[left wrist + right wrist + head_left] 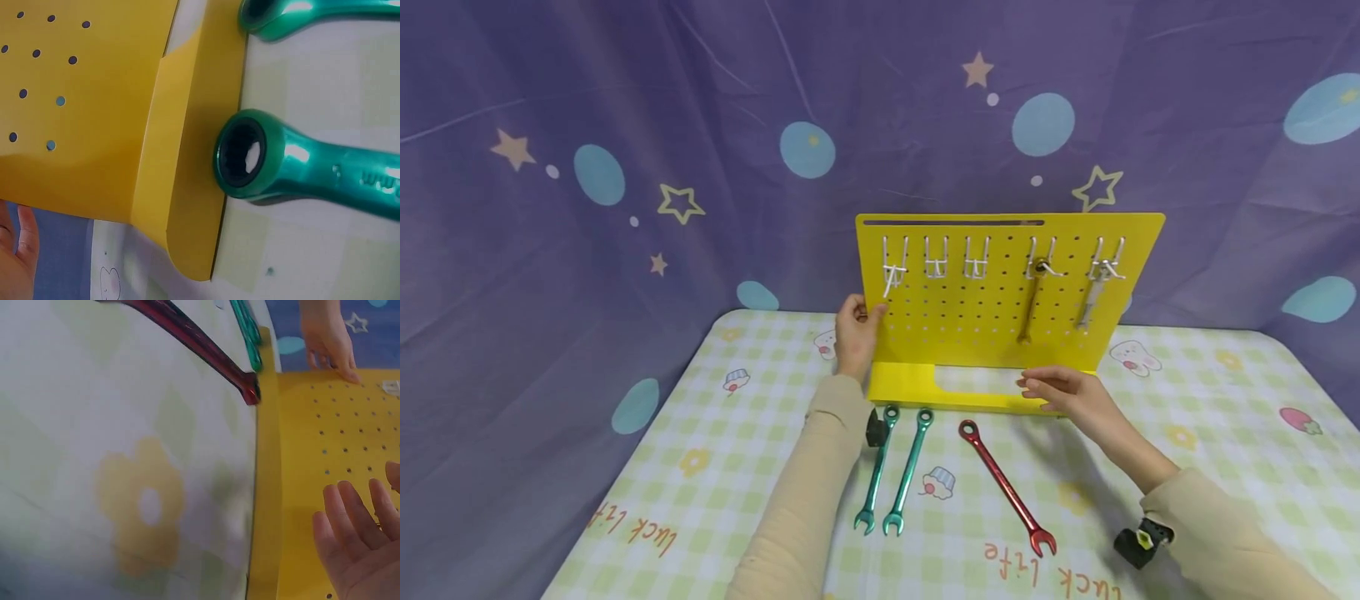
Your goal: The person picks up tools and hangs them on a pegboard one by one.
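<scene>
A yellow pegboard (940, 333) stands upright on its base, with white wire hooks along its upper part. My left hand (855, 333) grips its left edge, the thumb on the front face. With nothing in it, my right hand (1071, 396) hovers in front of the right part of the base; its fingers (353, 519) look relaxed in the right wrist view. One wrench (1032, 312) hangs on a hook at right of middle. A silver wrench (1092, 302) hangs on the far-right hook. Below the base lie two green wrenches (880, 467) (912, 468) and a red wrench (1003, 483).
A checked tablecloth (700, 500) with printed flowers and lettering covers the table. Behind it hangs a purple curtain (737, 192) patterned with stars and blue ovals. The left forearm passes close to the nearer green wrench, and a black camera sits on each wrist.
</scene>
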The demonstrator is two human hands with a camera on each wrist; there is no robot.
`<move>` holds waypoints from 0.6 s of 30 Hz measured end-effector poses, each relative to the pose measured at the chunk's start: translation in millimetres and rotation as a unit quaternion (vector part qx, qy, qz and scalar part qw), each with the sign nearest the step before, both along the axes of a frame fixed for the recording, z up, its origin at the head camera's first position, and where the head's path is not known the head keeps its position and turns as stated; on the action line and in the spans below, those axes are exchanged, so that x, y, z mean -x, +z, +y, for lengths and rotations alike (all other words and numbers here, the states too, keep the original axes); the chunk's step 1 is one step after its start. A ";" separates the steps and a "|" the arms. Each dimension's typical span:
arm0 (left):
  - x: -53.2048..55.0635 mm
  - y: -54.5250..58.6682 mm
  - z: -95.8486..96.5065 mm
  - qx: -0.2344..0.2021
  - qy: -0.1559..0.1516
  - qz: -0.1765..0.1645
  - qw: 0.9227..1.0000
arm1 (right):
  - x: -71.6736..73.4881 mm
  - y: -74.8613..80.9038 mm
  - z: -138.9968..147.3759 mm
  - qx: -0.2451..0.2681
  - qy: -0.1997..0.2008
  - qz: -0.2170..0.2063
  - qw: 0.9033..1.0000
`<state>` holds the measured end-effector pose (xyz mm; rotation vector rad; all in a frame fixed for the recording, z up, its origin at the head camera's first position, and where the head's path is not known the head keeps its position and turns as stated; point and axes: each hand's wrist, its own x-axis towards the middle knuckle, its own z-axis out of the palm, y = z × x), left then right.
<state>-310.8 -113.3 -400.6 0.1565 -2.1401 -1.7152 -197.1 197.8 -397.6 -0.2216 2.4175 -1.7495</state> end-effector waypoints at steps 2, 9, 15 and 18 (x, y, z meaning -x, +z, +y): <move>0.0 0.2 0.3 0.002 0.002 -0.002 1.000 | -3.8 -1.9 -2.6 -0.008 0.008 0.003 1.000; -0.6 0.9 -0.3 0.002 0.000 0.000 1.000 | -14.3 -10.8 -8.2 -0.025 0.027 0.018 0.999; 0.0 -1.7 -1.4 -0.001 -0.011 0.002 1.000 | -21.3 -20.6 -10.4 -0.038 0.047 0.037 0.997; 0.4 -2.5 -0.9 -0.001 -0.010 0.001 1.000 | -24.8 -24.2 -12.3 -0.046 0.055 0.035 0.997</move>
